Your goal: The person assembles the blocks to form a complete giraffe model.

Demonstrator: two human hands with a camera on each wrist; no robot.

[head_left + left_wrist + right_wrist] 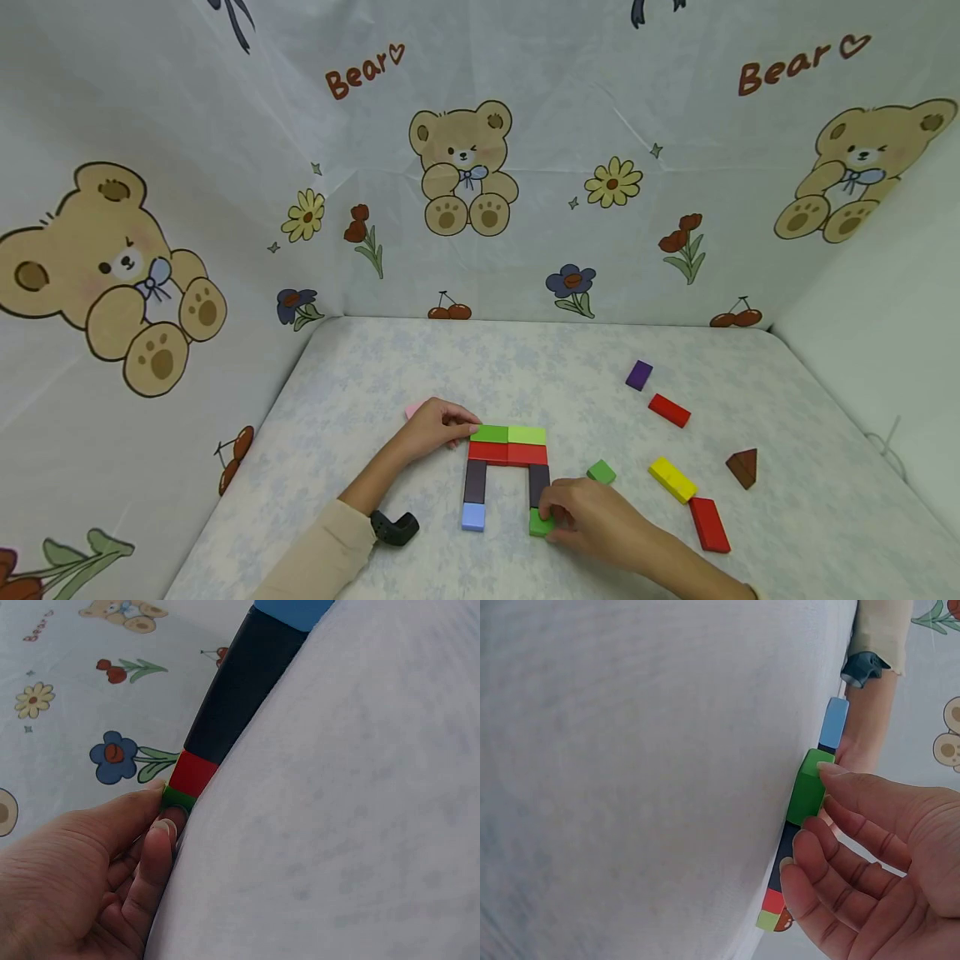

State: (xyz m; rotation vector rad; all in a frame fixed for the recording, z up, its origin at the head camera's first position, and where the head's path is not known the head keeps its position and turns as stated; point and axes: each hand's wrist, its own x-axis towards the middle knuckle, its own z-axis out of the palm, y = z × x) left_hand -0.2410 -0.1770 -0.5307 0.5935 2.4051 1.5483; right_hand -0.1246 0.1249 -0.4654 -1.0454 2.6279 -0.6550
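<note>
Flat on the table lies an arch-like row of blocks. Its top has a green block (489, 433) and a light green block (527, 436), above two red blocks (487, 452). Two dark blocks (475, 482) form the legs; a blue block (473, 517) ends the left one. My left hand (431, 432) pinches the top green block at its left end, thumb and finger on its edges in the left wrist view. With thumb and fingers, my right hand (600, 521) holds a green block (807, 787) at the foot of the right leg.
Right of the arch lie a small green block (602, 472), a yellow block (672, 480), red blocks (709, 525) (669, 410), a purple block (639, 375) and a brown triangular block (742, 468). A pink block (412, 409) is partly hidden behind the left hand. Bear-printed cloth (525, 275) hangs behind.
</note>
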